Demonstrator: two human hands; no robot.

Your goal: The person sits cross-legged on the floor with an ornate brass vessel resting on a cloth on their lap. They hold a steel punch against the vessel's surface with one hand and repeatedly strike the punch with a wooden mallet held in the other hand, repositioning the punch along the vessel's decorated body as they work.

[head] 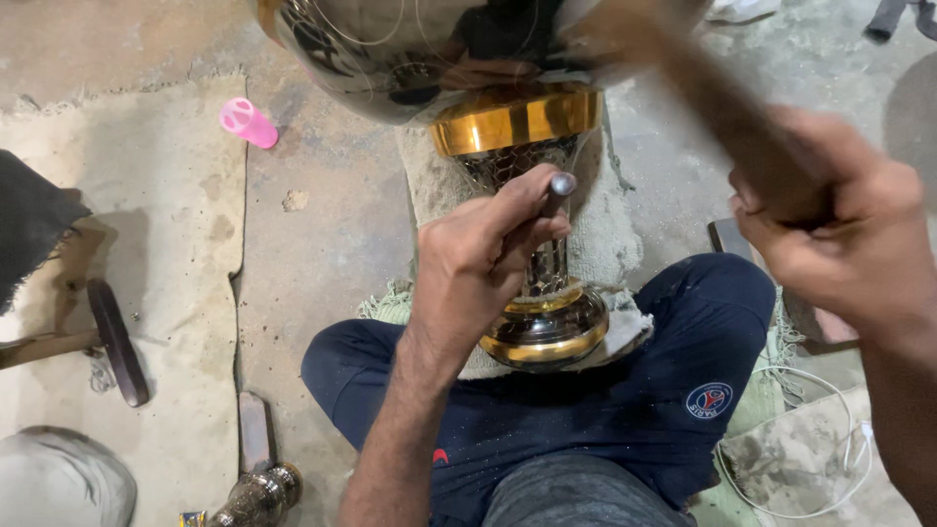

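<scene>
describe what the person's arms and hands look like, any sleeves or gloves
Both arms are bare, with no sleeve showing as far as the view reaches. The left hand and right hand wear no gloves; no rings, watch or bands are visible. The left forearm is lean with fine dark hair. The right hand is slightly motion-blurred, so small details there cannot be told.

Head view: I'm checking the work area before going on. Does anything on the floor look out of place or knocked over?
Only small things: a pink cup lies tipped on its side on the concrete floor, apart from the metal vase, and a white cable trails loose by the right knee.
</scene>
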